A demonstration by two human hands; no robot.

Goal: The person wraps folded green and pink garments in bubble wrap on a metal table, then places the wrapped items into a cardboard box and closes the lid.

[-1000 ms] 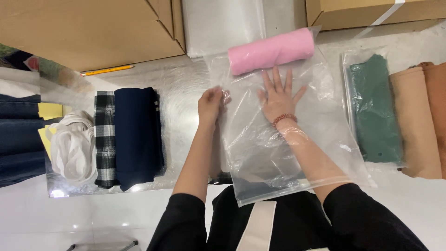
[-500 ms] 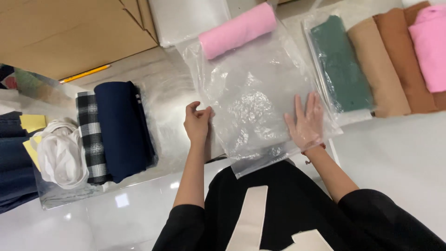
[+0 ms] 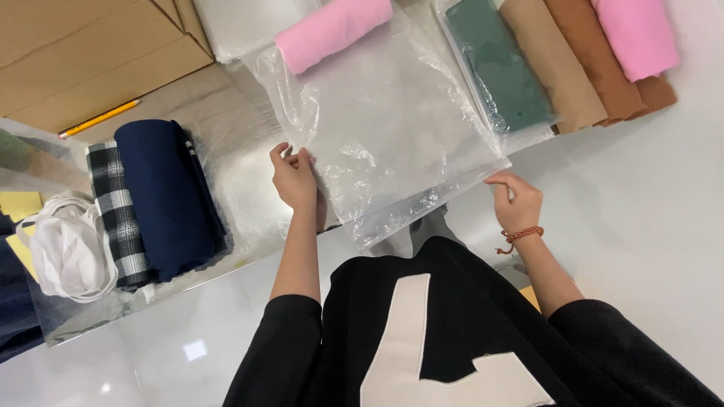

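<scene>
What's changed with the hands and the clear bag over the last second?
The right hand slid off the middle of the clear plastic bag down to its near right corner, which it now pinches. The left hand moved to the bag's left edge and grips it. The pink roll stayed inside at the far end.

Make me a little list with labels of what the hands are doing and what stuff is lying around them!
left hand: pinches the left edge of the clear plastic bag
right hand: at the bag's near right corner, fingers on its edge
inside the bag: a pink rolled cloth at the far end
left of the bag: navy cloth, checked cloth, white cloth
right of the bag: green cloth in another bag, tan cloth, brown cloth, pink cloth
far left: yellow pencil, cardboard box
</scene>
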